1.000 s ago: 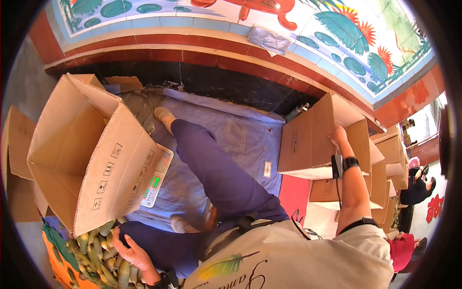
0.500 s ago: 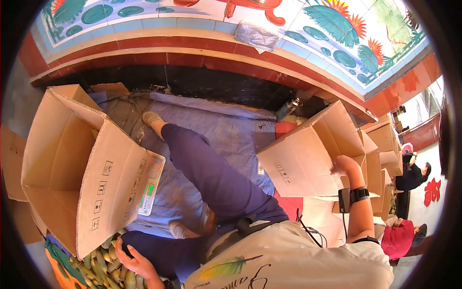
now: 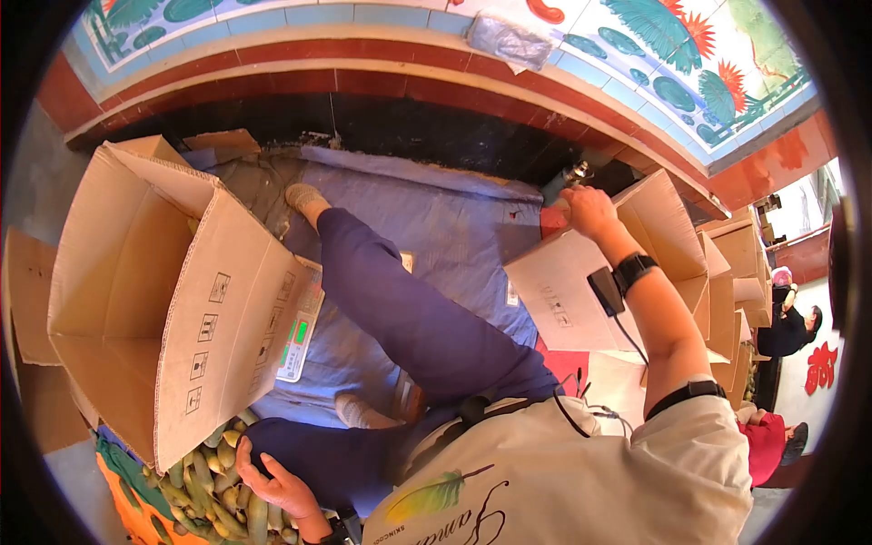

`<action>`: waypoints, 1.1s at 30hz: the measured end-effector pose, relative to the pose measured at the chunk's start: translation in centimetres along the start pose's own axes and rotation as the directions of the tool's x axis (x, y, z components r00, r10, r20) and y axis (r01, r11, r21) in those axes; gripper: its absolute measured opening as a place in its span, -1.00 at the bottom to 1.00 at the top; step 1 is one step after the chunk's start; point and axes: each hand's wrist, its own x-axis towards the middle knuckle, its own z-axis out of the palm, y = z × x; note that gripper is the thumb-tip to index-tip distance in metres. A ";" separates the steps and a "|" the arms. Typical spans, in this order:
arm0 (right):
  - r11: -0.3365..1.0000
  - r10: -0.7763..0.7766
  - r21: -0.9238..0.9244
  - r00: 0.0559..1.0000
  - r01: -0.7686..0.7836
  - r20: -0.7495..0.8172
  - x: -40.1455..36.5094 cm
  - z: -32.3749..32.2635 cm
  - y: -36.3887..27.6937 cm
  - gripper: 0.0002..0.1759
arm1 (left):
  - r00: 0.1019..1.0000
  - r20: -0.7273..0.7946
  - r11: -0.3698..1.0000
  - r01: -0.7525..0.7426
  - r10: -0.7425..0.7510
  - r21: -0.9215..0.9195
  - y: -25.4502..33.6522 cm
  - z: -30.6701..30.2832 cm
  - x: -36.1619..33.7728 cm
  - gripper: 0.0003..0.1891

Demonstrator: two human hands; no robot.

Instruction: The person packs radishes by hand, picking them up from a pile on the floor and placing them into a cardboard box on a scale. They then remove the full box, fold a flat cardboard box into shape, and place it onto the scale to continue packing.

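My left hand (image 3: pixel 277 481) is open with fingers apart and bent, near my knee and just over a heap of long green-yellow vegetables (image 3: pixel 218 495) that look like cucumbers. Nothing shows in it. My right arm reaches forward, and my right hand (image 3: pixel 589 211) has its fingers curled at the upper left corner of a cardboard box (image 3: pixel 568 291). The fingertips are partly hidden, so what they grip, if anything, does not show. On my left, another open cardboard box (image 3: pixel 213 331) leans tilted on a scale (image 3: pixel 295 350) with a lit green display.
A blue cloth (image 3: pixel 454 218) covers the floor under my outstretched leg. By the tiled wall stands a metal flask (image 3: pixel 577 173). More cardboard boxes (image 3: pixel 731 250) line the right side. Two people, one in dark clothes (image 3: pixel 788 327) and one in red (image 3: pixel 766 445), are farther off.
My right hand has moved forward and left, from the box's near edge to its upper left corner. My left hand stays open over the vegetables. The whole view has shifted slightly.
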 end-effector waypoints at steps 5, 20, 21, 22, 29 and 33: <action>0.948 0.026 -0.317 0.993 0.013 0.119 0.6 1.3 0.9 -0.76 | 0.999 0.025 0.996 0.028 -0.026 -0.085 -1.0 -0.1 -0.3 -0.73; 0.951 0.183 -0.309 0.839 -0.018 0.513 3.6 6.5 0.9 -0.58 | 0.984 0.138 0.992 0.102 -0.111 0.074 -2.6 0.2 1.7 -0.73; 0.944 0.205 -0.330 0.801 -0.009 0.563 3.7 6.7 0.8 -0.55 | 0.985 0.129 0.991 0.110 -0.119 0.075 -2.6 0.2 1.7 -0.73; 0.938 0.227 -0.348 0.758 0.000 0.612 3.7 7.1 0.7 -0.52 | 0.981 0.152 0.990 0.103 -0.117 0.096 -2.6 0.0 1.6 -0.72; 0.873 0.220 -0.462 0.722 0.154 0.656 3.4 8.3 -0.1 -0.33 | 0.977 0.178 0.987 0.100 -0.121 0.122 -3.0 -0.2 1.2 -0.73; 0.916 0.165 -0.338 0.566 0.215 0.808 2.9 5.8 -1.5 -0.49 | 0.964 0.200 0.971 0.136 -0.176 0.197 -3.0 -0.3 0.8 -0.72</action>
